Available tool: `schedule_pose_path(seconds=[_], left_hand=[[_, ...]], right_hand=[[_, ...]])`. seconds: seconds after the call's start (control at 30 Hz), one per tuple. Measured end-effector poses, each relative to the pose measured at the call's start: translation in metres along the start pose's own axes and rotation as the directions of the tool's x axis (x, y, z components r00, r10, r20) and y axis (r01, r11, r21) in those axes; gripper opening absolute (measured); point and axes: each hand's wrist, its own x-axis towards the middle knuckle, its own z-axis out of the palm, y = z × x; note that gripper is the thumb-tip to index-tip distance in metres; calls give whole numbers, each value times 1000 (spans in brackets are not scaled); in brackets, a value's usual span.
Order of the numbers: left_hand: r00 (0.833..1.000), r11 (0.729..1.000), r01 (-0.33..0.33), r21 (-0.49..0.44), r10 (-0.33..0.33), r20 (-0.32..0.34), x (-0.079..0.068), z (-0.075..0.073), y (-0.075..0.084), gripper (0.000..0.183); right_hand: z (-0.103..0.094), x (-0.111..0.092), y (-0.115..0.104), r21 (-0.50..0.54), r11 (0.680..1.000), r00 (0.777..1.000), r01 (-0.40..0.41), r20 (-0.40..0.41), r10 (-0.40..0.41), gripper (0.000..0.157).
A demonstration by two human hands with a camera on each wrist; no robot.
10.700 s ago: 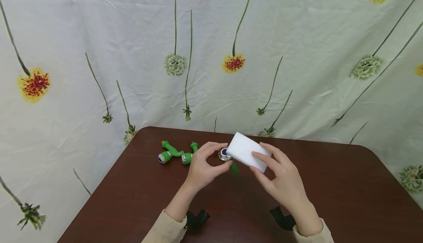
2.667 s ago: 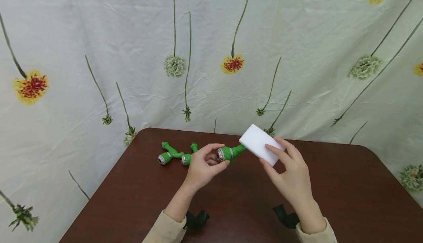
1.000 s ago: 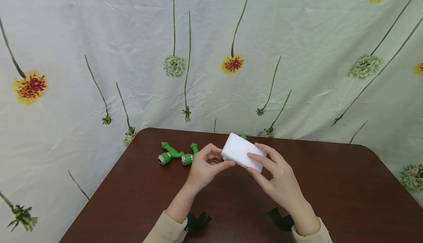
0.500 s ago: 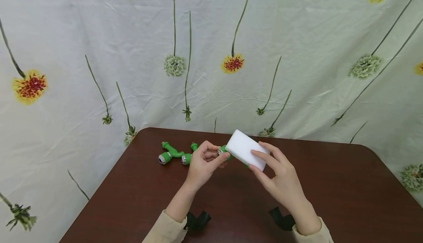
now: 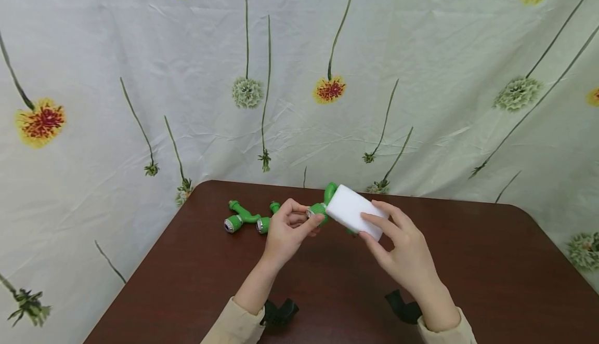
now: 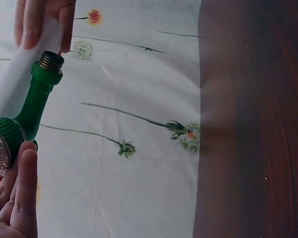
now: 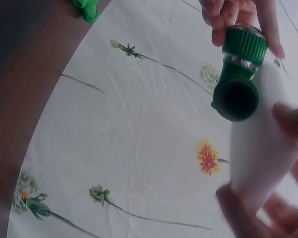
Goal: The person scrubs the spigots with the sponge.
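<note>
My left hand (image 5: 286, 235) pinches a green tap (image 5: 330, 192) by its ribbed knob, thumb and fingers on opposite sides. The knob's silvery, jewelled rim (image 6: 1, 151) and the threaded inlet (image 6: 52, 60) show in the left wrist view. The tap's round open mouth (image 7: 239, 100) faces the camera in the right wrist view. My right hand (image 5: 406, 250) grips a white sponge block (image 5: 352, 210) between thumb and fingers. The sponge lies against the tap's body and hides part of it in the head view. Both things are held above the table.
Two more green taps, one at the left (image 5: 241, 215) and one partly behind my left hand (image 5: 264, 224), lie on the dark brown table (image 5: 491, 261). A flower-printed cloth (image 5: 299, 126) hangs behind it. Black wrist-mounted pieces (image 5: 281, 313) show below both hands.
The sponge has shifted slightly right and down over the last half second, after moving back and forth over the tap earlier. The tap is turned, so a green end now shows above the sponge.
</note>
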Motion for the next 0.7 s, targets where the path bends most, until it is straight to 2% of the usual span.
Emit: schedule_pose_path(seconds=[0.1,0.17,0.3,0.4,0.47,0.6,0.7], left_hand=[[1000,1000,11,-3,-11,-5,0,0,1,22],[1000,1000,10,0,-10,-13,0,-1,1,22],[999,1000,-3,-5,2,-37,1,-2,2,22],[999,1000,-16,-6,16,-48,2,-3,2,22],[999,1000,-23,-11,23,-48,2,-4,2,22],[999,999,-32,-25,31,-41,2,-5,3,21],[998,999,-28,-34,27,-48,3,-6,4,20]], right_hand=[[-4,1,3,-49,998,998,-44,-53,42,37],[-6,1,4,-23,998,997,-64,-53,63,36],[-9,1,6,102,994,999,-26,47,21,30],[-10,2,6,122,992,995,-11,97,-1,28],[-11,2,7,62,998,997,-17,71,13,29],[-11,2,10,-67,993,992,-100,-79,94,36],[-10,2,9,-36,989,979,-146,-148,139,34]])
